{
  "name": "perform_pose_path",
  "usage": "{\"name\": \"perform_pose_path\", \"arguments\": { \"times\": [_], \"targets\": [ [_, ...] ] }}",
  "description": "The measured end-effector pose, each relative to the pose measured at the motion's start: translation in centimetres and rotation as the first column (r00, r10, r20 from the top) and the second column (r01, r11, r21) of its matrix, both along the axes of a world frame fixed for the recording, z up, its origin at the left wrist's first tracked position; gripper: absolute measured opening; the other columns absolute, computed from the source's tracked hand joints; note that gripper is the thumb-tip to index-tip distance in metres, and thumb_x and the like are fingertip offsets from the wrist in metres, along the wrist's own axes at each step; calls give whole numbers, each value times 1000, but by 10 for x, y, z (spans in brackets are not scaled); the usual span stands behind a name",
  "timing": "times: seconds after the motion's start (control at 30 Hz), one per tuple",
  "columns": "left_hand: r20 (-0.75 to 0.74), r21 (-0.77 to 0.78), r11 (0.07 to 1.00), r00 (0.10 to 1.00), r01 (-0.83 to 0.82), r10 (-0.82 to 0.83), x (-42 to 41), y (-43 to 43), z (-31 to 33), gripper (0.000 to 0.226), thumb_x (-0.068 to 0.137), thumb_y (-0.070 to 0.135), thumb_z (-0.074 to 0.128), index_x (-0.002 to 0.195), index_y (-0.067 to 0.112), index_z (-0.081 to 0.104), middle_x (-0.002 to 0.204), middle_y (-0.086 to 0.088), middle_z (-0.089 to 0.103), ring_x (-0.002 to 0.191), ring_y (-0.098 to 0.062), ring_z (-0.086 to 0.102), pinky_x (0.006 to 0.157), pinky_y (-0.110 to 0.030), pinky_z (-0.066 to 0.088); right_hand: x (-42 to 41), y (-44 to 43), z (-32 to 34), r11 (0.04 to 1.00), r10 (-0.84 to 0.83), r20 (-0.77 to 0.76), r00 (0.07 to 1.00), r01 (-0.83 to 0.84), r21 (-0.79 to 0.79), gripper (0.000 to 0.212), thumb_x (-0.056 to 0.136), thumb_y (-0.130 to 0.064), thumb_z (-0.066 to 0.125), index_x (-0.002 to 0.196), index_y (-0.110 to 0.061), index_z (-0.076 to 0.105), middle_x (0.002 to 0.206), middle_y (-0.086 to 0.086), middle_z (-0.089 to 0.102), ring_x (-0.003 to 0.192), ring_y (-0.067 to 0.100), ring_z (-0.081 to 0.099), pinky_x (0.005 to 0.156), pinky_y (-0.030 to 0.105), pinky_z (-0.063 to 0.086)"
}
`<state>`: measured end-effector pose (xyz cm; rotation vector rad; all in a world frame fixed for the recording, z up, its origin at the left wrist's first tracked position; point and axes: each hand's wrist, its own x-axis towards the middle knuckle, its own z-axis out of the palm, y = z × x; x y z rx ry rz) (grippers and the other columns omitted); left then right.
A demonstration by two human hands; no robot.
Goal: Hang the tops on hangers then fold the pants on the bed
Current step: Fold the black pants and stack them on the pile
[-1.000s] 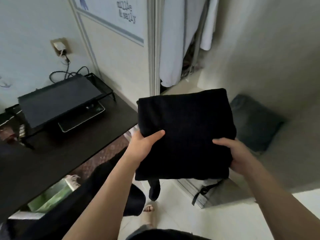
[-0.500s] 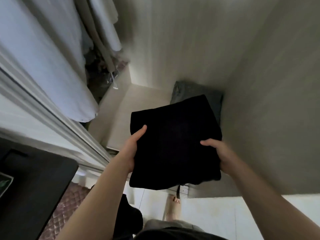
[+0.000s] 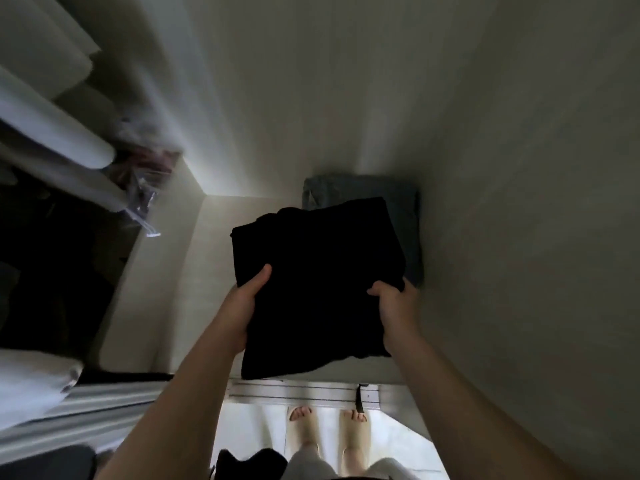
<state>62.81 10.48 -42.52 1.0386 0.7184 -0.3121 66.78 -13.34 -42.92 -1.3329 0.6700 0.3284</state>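
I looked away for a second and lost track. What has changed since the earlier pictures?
The person turned from the desk to the wardrobe and carried the folded black garment forward. It is now held over the near part of the folded grey garment lying inside. Nothing was picked up or let go. The left hand and right hand keep the same grip, thumbs on top.

Beige slippers (image 3: pixel 353 432) stand on pale floor tiles (image 3: pixel 254 436) beside a metal track (image 3: pixel 294 393).
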Motion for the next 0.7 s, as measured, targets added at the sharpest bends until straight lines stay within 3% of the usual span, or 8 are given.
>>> {"name": "perform_pose_path", "arguments": {
  "times": [0.13,0.37,0.4,0.47,0.53,0.57,0.63,0.7],
  "targets": [
    [55,49,995,995,82,-85,59,-6,-24,57,84,47,75,133,19,64,122,-8,73,109,-29,72,77,-34,61,39,-8,-6,991,-70,26,997,73,-110,40,75,-1,62,103,-28,72,94,4,75,86,25,71,75,40,60],
    [141,209,969,977,130,-162,177,-34,-57,40,94,23,72,132,18,63,114,-2,76,100,-22,75,90,-42,59,132,-35,-24,945,-135,139,981,169,-281,37,76,-1,64,103,-26,70,81,-13,70,79,13,67,45,14,48],
    [160,235,963,973,129,-169,190,-41,-59,40,94,21,72,133,19,62,115,-1,75,102,-21,74,94,-43,58,146,-38,-29,929,-126,158,979,172,-326,39,77,-1,64,109,-21,70,86,-10,72,85,17,68,52,15,52],
    [178,347,930,965,123,-194,210,-52,-63,49,94,18,70,140,20,56,126,-3,70,112,-22,69,101,-44,54,169,-44,-39,886,-60,136,989,116,-449,54,80,-3,66,133,-13,59,115,6,71,110,29,66,86,30,58],
    [119,618,778,965,110,-232,219,-60,-72,67,92,21,68,153,21,40,142,-7,58,129,-27,57,111,-45,45,177,-43,-46,806,60,63,996,-11,-591,82,81,-10,71,154,-14,33,148,14,50,134,31,49,113,42,40],
    [74,775,623,964,106,-255,218,-63,-75,74,91,25,68,157,21,33,151,-9,49,137,-31,47,115,-46,38,174,-38,-50,708,147,45,988,-73,-702,92,81,-15,73,158,-15,22,158,13,37,142,31,39,119,43,31],
    [91,967,255,919,11,-384,212,-70,-81,78,90,28,67,158,22,30,161,-13,32,145,-37,31,118,-48,29,164,-24,-58,341,319,49,947,-66,-938,99,78,-23,71,160,-21,15,166,11,18,150,33,23,121,49,21],
    [125,992,49,792,-120,-598,209,-79,-92,74,90,30,65,157,25,34,165,-15,23,149,-40,22,118,-52,27,161,-12,-70,62,458,24,889,-6,-998,96,76,-27,65,159,-32,17,168,7,7,153,34,13,119,57,16]
  ]
}}
